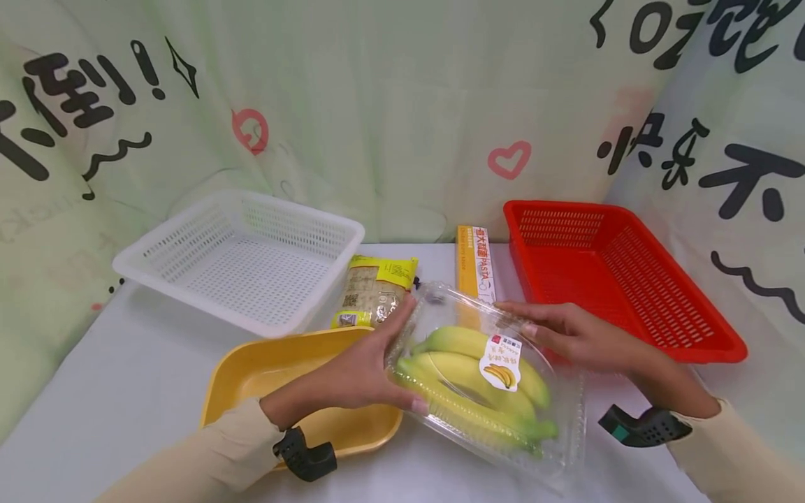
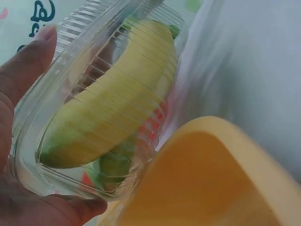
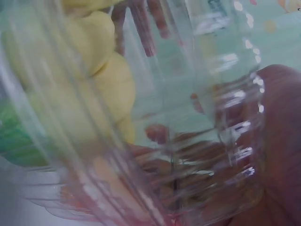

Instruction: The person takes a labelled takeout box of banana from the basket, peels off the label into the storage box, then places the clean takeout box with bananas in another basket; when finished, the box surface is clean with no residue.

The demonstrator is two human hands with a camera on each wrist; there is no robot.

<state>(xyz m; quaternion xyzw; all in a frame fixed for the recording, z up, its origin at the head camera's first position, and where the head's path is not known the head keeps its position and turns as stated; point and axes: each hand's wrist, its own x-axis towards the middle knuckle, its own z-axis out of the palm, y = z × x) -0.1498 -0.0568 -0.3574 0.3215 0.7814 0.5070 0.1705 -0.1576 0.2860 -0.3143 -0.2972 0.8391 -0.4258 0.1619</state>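
A clear plastic clamshell box (image 1: 569,426) with a bunch of bananas (image 1: 453,363) inside is held up tilted over the table in the head view. A white banana sticker (image 1: 501,362) is on its lid. My left hand (image 1: 367,367) grips the box's left end, thumb on the near side and fingers along the far side. At the far right edge, my right hand (image 1: 575,335) holds the box, its fingers over the rim. Through the plastic in the right wrist view, fingers (image 3: 188,157) show around the box's side.
A yellow tray (image 1: 298,338) stands under my left forearm. Behind it are a white basket (image 1: 207,302) at left and a yellow-labelled bag (image 1: 371,293). An upright-looking pasta box (image 1: 474,258) lies beyond the clamshell, beside a red basket (image 1: 698,314) at right.
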